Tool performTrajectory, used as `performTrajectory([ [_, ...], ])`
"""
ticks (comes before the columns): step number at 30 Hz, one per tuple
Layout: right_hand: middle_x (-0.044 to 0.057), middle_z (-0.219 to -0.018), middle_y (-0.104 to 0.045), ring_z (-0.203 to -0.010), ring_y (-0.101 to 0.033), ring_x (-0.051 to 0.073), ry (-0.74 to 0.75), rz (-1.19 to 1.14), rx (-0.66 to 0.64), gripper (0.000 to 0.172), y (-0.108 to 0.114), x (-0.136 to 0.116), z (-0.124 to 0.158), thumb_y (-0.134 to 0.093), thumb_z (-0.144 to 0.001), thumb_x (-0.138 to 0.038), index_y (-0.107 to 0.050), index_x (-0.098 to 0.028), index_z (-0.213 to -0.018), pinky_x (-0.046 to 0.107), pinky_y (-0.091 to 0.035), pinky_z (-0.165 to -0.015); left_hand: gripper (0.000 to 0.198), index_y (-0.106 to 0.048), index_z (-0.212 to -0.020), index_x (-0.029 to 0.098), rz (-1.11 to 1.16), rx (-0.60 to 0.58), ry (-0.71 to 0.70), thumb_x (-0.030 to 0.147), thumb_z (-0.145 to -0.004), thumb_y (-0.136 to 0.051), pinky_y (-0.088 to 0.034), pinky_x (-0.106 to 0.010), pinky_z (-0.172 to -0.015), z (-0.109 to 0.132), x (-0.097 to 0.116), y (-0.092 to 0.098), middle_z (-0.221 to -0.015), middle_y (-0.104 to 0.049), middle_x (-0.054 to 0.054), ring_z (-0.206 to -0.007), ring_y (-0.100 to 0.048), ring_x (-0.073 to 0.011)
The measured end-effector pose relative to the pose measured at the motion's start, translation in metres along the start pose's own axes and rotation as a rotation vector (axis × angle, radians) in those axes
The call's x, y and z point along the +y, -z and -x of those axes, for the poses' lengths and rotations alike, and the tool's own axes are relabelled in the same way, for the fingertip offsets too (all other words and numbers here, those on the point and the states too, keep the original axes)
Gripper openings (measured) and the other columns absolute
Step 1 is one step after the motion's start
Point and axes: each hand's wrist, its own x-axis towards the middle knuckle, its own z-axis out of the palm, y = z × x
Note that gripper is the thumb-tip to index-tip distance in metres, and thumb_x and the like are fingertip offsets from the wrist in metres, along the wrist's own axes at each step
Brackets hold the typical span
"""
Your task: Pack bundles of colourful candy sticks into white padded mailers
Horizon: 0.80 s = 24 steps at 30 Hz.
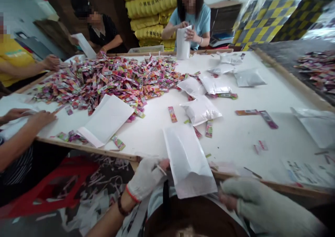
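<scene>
A white pouch point(190, 163) hangs over the table's near edge, its lower end toward me. My left hand point(150, 176), in a white glove with bare fingertips, pinches the pouch's left side. On the pouch's lower right, my right hand point(244, 195), in a greyish glove, has its fingers curled; whether they grip the pouch's corner is too blurred to tell. Just beyond the pouch lies a puffed white packet point(201, 110), with small colourful sachets point(208, 128) beside it.
A big heap of sachets point(117, 76) covers the table's point(261, 132) far left. A stack of flat white pouches point(107, 120) lies left. More filled packets point(250, 78) sit right. Several people work around the table. A red stool point(59, 184) and paper strips are below left.
</scene>
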Motion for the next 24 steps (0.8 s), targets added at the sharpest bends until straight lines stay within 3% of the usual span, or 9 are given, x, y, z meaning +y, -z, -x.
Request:
performTrajectory([
  [2, 0.002, -0.081, -0.068, -0.073, -0.061, 0.015, 0.138, 0.014, 0.145, 0.031, 0.01, -0.019, -0.017, -0.04, -0.089, -0.037, -0.066, -0.021, -0.084, 0.024, -0.047, -0.065, 0.053, -0.054, -0.06, 0.015, 0.178, -0.054, 0.249, 0.057, -0.086, -0.035, -0.032, -0.022, -0.051, 0.013, -0.014, -0.015, -0.052, -0.045, 0.001, -0.052, -0.044, -0.0104],
  [5, 0.008, -0.12, -0.06, -0.108, -0.055, 0.02, 0.391, 0.139, 0.372, 0.036, 0.002, -0.04, -0.074, -0.038, -0.09, -0.034, -0.057, -0.02, -0.117, 0.033, -0.043, -0.091, 0.051, -0.055, -0.069, 0.014, 0.553, -0.137, 0.376, 0.064, -0.076, -0.046, -0.029, -0.021, -0.043, 0.018, -0.025, -0.047, -0.051, -0.045, 0.003, -0.043, -0.04, -0.0088],
  [8, 0.016, -0.143, -0.038, -0.131, -0.032, 0.032, 0.405, 0.458, 0.412, 0.054, -0.028, -0.027, -0.133, -0.049, -0.084, -0.04, -0.046, -0.016, -0.132, 0.05, -0.029, -0.103, 0.043, -0.055, -0.071, 0.014, 0.739, 0.016, 0.387, 0.057, -0.068, -0.058, -0.027, -0.02, -0.04, 0.016, -0.035, -0.068, -0.049, -0.044, 0.004, -0.04, -0.036, -0.007],
  [10, 0.019, -0.145, -0.031, -0.134, -0.024, 0.037, 0.352, 0.616, 0.33, 0.06, -0.047, 0.0, -0.153, -0.049, -0.084, -0.041, -0.042, -0.013, -0.136, 0.057, -0.022, -0.103, 0.04, -0.053, -0.065, 0.014, 0.744, 0.063, 0.437, 0.053, -0.066, -0.06, -0.022, -0.02, -0.037, 0.019, -0.045, -0.071, -0.045, -0.041, 0.005, -0.037, -0.032, -0.0058],
  [13, 0.02, -0.147, -0.028, -0.135, -0.02, 0.037, 0.359, 0.662, 0.344, 0.054, -0.063, 0.034, -0.145, -0.044, -0.087, -0.034, -0.041, -0.011, -0.136, 0.058, -0.02, -0.104, 0.037, -0.048, -0.059, 0.016, 0.771, 0.056, 0.48, 0.05, -0.066, -0.06, -0.021, -0.019, -0.035, 0.029, -0.059, -0.07, -0.045, -0.041, 0.005, -0.035, -0.033, -0.0059],
  [15, 0.017, -0.142, -0.038, -0.132, -0.027, 0.034, 0.462, 0.586, 0.357, 0.045, -0.071, 0.038, -0.123, -0.044, -0.086, -0.028, -0.052, -0.014, -0.128, 0.054, -0.024, -0.104, 0.035, -0.048, -0.059, 0.016, 0.825, 0.052, 0.477, 0.048, -0.067, -0.06, -0.022, -0.02, -0.035, 0.035, -0.063, -0.07, -0.046, -0.042, 0.005, -0.035, -0.035, -0.0065],
  [19, 0.007, -0.111, -0.061, -0.107, -0.051, 0.025, 0.665, 0.283, 0.241, 0.023, -0.096, 0.003, -0.083, -0.052, -0.079, -0.022, -0.067, -0.023, -0.096, 0.042, -0.04, -0.094, 0.035, -0.049, -0.059, 0.015, 0.945, -0.023, 0.46, 0.047, -0.07, -0.057, -0.024, -0.02, -0.037, 0.036, -0.056, -0.07, -0.047, -0.043, 0.004, -0.037, -0.035, -0.0059],
  [22, 0.004, -0.095, -0.062, -0.093, -0.055, 0.021, 0.609, 0.009, 0.208, 0.018, -0.108, -0.019, -0.065, -0.048, -0.075, -0.012, -0.062, -0.023, -0.075, 0.037, -0.046, -0.085, 0.035, -0.049, -0.058, 0.015, 0.974, -0.065, 0.445, 0.047, -0.071, -0.056, -0.024, -0.02, -0.038, 0.034, -0.051, -0.07, -0.046, -0.042, 0.004, -0.038, -0.034, -0.0058],
  [24, 0.002, -0.085, -0.062, -0.083, -0.056, 0.017, 0.454, -0.157, 0.169, 0.017, -0.103, -0.012, -0.049, -0.046, -0.074, -0.01, -0.057, -0.023, -0.073, 0.032, -0.048, -0.076, 0.033, -0.047, -0.057, 0.016, 0.969, -0.038, 0.482, 0.045, -0.069, -0.057, -0.023, -0.02, -0.038, 0.034, -0.053, -0.068, -0.046, -0.041, 0.005, -0.037, -0.033, -0.0058],
])
